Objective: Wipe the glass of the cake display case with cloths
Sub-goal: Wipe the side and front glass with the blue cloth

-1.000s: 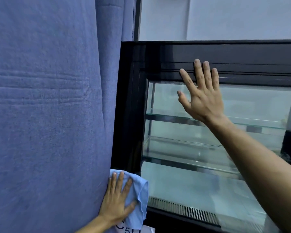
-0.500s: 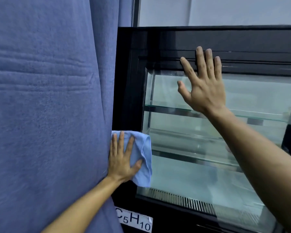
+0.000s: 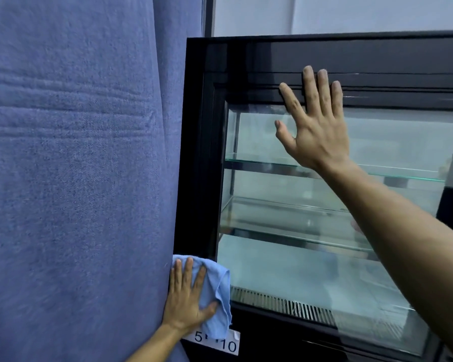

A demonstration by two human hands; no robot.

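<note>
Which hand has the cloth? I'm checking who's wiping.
The left hand, low at the case's left edge, presses the light blue cloth flat. The right hand rests bare up on the glass.

The black-framed cake display case stands upright with clear front glass showing glass shelves inside, while a crumpled light-blue cloth lies pressed flat on its frame at the glass's seven o'clock corner.

The left hand presses flat, fingers spread, low on the display case; the right hand lies flat, fingers straight, against its top.
</note>
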